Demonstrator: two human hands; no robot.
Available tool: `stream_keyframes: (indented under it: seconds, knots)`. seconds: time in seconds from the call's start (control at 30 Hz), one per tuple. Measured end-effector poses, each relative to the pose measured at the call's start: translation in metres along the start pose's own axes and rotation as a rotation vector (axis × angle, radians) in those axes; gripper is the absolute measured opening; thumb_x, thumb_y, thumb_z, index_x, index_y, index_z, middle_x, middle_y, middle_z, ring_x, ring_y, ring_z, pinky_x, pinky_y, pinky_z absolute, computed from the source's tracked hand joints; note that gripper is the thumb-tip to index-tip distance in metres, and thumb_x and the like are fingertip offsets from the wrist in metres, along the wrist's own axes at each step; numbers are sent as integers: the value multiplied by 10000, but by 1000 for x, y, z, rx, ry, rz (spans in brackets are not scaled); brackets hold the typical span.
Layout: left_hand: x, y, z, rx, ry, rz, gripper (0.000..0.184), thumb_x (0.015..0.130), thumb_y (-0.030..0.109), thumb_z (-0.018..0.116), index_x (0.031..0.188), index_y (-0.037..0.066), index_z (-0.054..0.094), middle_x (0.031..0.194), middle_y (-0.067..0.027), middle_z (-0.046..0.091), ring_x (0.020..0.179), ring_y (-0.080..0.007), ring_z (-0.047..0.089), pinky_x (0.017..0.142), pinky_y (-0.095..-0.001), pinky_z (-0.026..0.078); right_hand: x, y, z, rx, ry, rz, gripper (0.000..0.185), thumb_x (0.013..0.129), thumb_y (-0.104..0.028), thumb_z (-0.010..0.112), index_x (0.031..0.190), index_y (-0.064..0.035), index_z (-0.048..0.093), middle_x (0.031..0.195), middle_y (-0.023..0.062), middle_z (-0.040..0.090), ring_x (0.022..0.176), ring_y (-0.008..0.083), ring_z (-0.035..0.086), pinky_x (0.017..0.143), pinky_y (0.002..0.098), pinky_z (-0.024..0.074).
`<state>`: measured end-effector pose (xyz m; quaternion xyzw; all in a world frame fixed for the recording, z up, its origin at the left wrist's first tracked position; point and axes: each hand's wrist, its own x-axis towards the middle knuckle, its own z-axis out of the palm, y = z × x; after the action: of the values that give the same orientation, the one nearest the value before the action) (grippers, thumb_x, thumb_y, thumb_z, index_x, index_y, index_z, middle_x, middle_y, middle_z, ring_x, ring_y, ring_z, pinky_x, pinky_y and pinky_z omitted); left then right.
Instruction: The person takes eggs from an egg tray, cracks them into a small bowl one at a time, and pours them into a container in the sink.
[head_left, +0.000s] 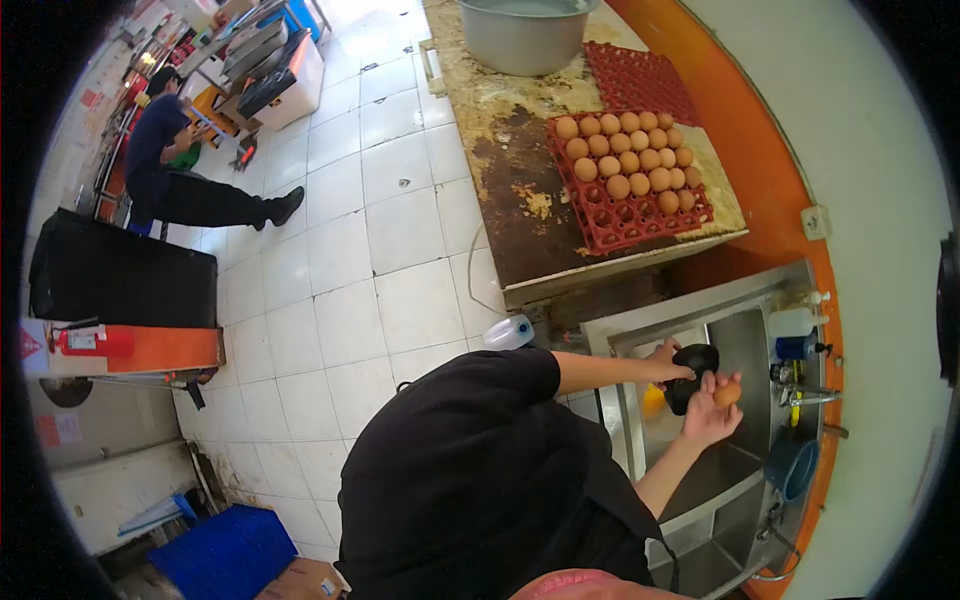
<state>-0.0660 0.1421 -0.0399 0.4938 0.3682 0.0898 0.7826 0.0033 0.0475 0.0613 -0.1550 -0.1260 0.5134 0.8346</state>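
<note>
Over the metal sink (742, 340), my left hand (662, 360) grips a dark, rounded, bowl-like object (696, 362) by its near side. My right hand (708, 418) has its fingers closed around a brown egg (727, 394), close beside the dark object. Below my hands is something orange-yellow (653, 402), partly covered by my arm, so I cannot make out its kind. On the worn counter to the left, a red egg tray (610, 228) carries several brown eggs (620, 143), with some of its cups bare.
Another red tray (640, 80) and a large metal pot (525, 40) stand farther along the counter. A faucet (820, 396), bottles (792, 322) and a blue-grey bucket (792, 466) line the sink's wall side. Across the tiled floor (340, 290), another person (160, 160) sits.
</note>
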Motion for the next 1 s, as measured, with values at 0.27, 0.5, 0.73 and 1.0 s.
stream_keyframes:
  seconds: [0.27, 0.5, 0.73, 1.0]
  knots:
    - [3, 5, 37, 9, -90, -19, 778, 582, 374, 750, 1142, 84, 295, 1067, -161, 435, 822, -264, 558, 489, -311, 531, -114, -85, -121, -874, 616, 1, 200, 824, -301, 541, 826, -101, 550, 624, -1, 491, 428, 89, 389, 365, 179, 320]
    - [5, 8, 44, 20, -142, -31, 757, 607, 377, 741, 1140, 77, 296, 1054, -151, 446, 792, -235, 563, 443, -298, 508, -227, -91, -173, -2583, 768, 291, 356, 784, -310, 569, 696, 34, 592, 686, 247, 587, 673, 441, 570, 589, 497, 451]
    - [15, 5, 53, 68, -141, -66, 784, 605, 386, 739, 1170, 88, 285, 1092, -160, 427, 696, -245, 571, 428, -294, 508, -246, -96, -194, -2653, 857, 312, 292, 776, -282, 529, 683, -26, 635, 677, 216, 610, 630, 381, 608, 534, 479, 473]
    - [21, -3, 57, 37, -166, -41, 781, 591, 371, 747, 1159, 76, 300, 1121, -152, 398, 781, -267, 565, 452, -319, 527, -257, -93, -188, -2579, 902, 294, 315, 809, -260, 513, 730, 29, 611, 687, 220, 604, 629, 398, 591, 543, 475, 467]
